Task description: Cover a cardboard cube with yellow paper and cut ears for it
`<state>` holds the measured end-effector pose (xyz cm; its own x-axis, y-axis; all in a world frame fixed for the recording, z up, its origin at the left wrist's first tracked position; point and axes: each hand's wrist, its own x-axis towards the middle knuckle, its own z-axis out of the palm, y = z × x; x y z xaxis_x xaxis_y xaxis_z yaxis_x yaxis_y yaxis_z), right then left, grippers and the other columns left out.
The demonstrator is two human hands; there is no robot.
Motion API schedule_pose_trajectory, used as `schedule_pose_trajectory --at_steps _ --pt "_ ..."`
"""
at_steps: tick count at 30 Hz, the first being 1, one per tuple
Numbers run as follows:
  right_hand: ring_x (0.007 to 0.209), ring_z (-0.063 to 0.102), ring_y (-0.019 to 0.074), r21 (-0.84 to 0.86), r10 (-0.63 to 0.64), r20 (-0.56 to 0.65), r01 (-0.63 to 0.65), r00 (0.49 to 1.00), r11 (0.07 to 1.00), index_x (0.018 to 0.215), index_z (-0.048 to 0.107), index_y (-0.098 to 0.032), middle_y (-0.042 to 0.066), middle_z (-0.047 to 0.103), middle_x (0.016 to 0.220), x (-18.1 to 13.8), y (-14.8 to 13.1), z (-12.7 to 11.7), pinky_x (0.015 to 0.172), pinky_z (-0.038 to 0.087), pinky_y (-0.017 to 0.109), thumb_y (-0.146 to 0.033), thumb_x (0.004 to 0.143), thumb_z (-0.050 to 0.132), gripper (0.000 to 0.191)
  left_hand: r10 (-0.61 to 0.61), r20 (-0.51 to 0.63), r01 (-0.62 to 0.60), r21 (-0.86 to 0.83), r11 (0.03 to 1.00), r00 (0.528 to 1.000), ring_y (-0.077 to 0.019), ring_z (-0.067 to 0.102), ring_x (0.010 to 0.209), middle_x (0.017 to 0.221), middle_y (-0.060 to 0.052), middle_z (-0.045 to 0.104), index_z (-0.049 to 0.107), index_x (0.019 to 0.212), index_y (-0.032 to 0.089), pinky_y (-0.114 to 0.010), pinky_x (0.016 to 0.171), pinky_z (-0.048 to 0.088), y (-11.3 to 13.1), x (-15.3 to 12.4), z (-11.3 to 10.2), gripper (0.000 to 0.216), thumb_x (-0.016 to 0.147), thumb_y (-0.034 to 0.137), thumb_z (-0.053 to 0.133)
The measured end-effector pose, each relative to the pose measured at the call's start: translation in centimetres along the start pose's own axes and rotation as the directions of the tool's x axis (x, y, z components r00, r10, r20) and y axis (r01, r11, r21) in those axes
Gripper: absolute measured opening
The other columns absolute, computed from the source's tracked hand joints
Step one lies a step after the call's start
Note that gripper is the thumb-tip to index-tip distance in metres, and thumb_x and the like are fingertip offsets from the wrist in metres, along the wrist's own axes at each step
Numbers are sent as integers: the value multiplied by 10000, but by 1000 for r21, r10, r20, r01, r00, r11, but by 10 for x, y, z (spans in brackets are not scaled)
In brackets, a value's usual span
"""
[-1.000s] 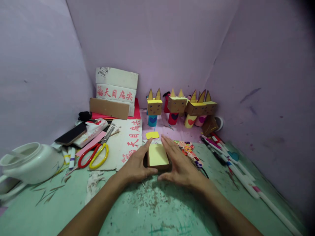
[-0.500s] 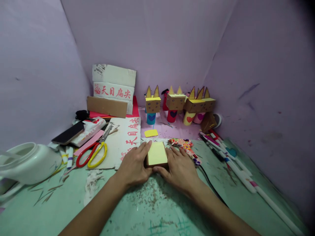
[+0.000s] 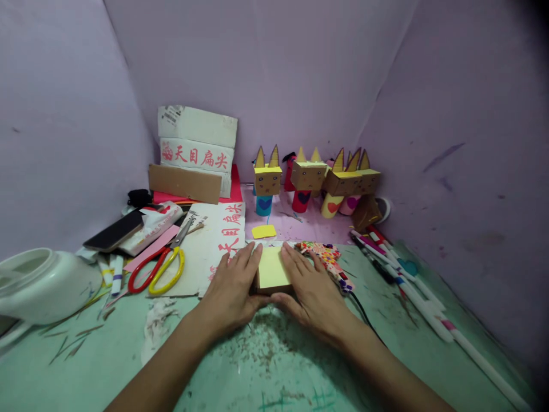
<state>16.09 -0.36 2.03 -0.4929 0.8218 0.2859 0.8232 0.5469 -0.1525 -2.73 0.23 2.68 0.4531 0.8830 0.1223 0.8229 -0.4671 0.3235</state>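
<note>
A small brown cardboard box (image 3: 277, 289) with pale yellow paper (image 3: 273, 268) on its top sits on the green table in front of me. My left hand (image 3: 234, 286) grips its left side, thumb along the near edge. From the other side my right hand (image 3: 315, 289) presses on it, fingertips over the right edge of the paper and thumb at the near face. Both hands are closed about the box. Just beyond it lies a yellow paper scrap (image 3: 263, 231). Behind the right fingers is a floral-patterned piece (image 3: 326, 256) with a black cord.
Red-and-yellow scissors (image 3: 165, 260) lie on white cardboard (image 3: 193, 252) to the left. A white teapot-like vessel (image 3: 47, 286) stands far left. Several cardboard-headed figures (image 3: 268, 182) with pointed ears line the back. Markers and white tubes (image 3: 422, 303) lie along the right.
My right fingers have moved left and up onto the edge of the yellow paper. The left fingers have shifted slightly upward along the box. The box stays in place.
</note>
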Motion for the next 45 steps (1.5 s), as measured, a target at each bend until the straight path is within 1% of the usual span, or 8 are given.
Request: schedule_pose_trajectory --at_steps 6,11,18,22,26,30,40,45 --pt "1102 526 389 282 234 -171 -180 957 943 1293 456 -26 245 564 1225 -4 11 -4 916 378 572 -603 864 217 758 -129 84 130 4 992 988 -351 149 1363 1471 -261 198 144 1414 0 -541 1084 127 -4 0 -8 1026 647 429 673" --pt "1055 571 305 762 509 -193 -199 839 616 1254 498 -198 141 592 1207 -4 22 -12 882 435 492 -568 884 300 560 -97 -29 91 -170 981 995 -342 215 1347 1472 -222 240 225 1412 99 -513 1078 192 -12 -2 -29 1008 595 422 719" --pt "1167 487 273 894 368 4 -168 930 415 1316 411 -233 122 496 1315 -1 20 -1 965 382 470 -537 815 524 597 -68 -90 11 -530 848 994 -360 275 1320 1444 -173 329 269 1407 190 -533 1069 199 1 5 -10 946 595 304 741" --pt "1106 532 257 948 443 -45 -102 895 302 1267 443 -231 117 530 1262 1 20 -1 943 398 467 -537 861 436 509 -124 -166 -26 -695 718 978 -349 420 1223 1350 -154 452 374 1352 177 -500 1026 304 2 10 -4 856 588 247 754" --pt "959 600 228 969 617 -112 -51 779 241 1169 495 -237 93 588 1139 3 21 -10 843 465 424 -494 857 465 406 -455 -364 -190 -904 384 812 -284 509 1138 1247 -86 535 442 1272 194 -386 933 419 -11 5 -29 655 679 294 701" --pt "921 605 211 957 644 -137 -66 753 281 1059 552 -231 65 619 1033 4 20 -11 807 477 387 -383 792 595 310 -654 -372 -276 -928 249 659 -198 521 1105 1076 31 628 578 1086 254 -265 919 413 -24 0 -51 471 643 199 729" --pt "898 604 208 950 638 -136 -82 758 300 983 591 -223 65 640 958 3 20 -8 842 471 413 -355 789 608 235 -592 -171 -235 -971 -33 788 -267 573 1038 1010 -59 671 647 961 193 -336 751 530 -14 0 -55 291 695 311 650" --pt "1121 518 276 960 363 -13 -89 932 264 1234 476 -255 120 501 1290 -1 18 -8 875 472 446 -366 662 742 641 -350 -17 20 -995 102 937 -307 507 1155 1205 -105 587 469 1237 174 -370 940 431 -1 0 -29 824 483 171 803"
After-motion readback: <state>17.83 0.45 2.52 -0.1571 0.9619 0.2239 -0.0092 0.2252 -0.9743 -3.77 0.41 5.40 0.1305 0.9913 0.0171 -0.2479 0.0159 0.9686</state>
